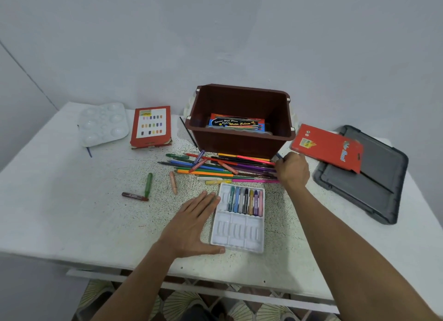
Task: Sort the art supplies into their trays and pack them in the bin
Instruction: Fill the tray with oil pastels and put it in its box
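A white plastic crayon tray (238, 234) lies near the table's front, with several crayons in its upper row. My left hand (191, 225) lies flat on the table, fingers straight, touching the tray's left edge. A pile of coloured pencils (223, 168) and crayons lies in front of the brown bin (239, 141). My right hand (292, 171) is at the pile's right end, fingers curled around the pencil ends. Inside the bin sits a watercolour box (237, 124). Loose crayons lie to the left: green (148, 184), dark red (134, 196), peach (173, 182).
A white paint palette (103, 124) and a red crayon box (151, 127) sit at the back left. A red pencil box (327, 148) rests on the grey bin lid (364, 181) at the right. A thin brush (189, 133) leans by the bin.
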### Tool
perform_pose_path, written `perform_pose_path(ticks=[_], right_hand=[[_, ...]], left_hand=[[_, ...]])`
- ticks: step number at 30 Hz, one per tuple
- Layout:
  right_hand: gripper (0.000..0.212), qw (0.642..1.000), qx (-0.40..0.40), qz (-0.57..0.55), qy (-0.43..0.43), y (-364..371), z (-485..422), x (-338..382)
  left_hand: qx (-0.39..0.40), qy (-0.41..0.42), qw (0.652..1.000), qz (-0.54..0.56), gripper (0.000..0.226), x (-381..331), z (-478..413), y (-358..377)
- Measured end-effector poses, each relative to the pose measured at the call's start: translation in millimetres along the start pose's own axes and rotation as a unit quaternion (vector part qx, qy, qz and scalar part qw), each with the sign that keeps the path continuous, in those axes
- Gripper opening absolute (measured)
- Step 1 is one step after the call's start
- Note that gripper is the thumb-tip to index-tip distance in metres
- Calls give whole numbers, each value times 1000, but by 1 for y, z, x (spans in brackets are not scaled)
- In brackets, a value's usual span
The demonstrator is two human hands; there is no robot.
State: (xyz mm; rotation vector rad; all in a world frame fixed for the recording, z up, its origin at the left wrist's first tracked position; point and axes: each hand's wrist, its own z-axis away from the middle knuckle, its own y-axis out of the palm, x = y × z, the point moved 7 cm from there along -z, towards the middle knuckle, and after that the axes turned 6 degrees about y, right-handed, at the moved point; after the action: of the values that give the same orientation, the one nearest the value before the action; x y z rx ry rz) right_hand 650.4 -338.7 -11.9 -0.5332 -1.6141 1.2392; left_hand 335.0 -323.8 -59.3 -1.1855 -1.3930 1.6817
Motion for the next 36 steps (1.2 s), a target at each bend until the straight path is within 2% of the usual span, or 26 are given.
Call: perform_pose_path(ticks=[5,10,12,15,20,24,36], right_hand=[[22,991,-74,-109,-2,-33,17,-4],[12,954,-125,-269,-44,-51,49,-10],[10,935,-119,-331,-55,-51,65,-8],[8,918,-52,-385,-78,-40,86,4],[11,909,89,-390,-120,-15,115,29],[19,909,171,-361,-119,6,125,40],[13,941,215,-193,-175,30,137,52]], left_hand=[[-3,1,1000,1,119,0,-1,1],[8,-2,1000,-14,120,1,-1,1],[6,-3,1000,-11,120,0,-1,0],[5,-4,1000,-12,121,0,-1,0],[3,-6,1000,-17,122,0,-1,0],[2,-4,1000,-19,122,-1,0,-1],[-12,-1,1000,-16,121,-2,0,-3]])
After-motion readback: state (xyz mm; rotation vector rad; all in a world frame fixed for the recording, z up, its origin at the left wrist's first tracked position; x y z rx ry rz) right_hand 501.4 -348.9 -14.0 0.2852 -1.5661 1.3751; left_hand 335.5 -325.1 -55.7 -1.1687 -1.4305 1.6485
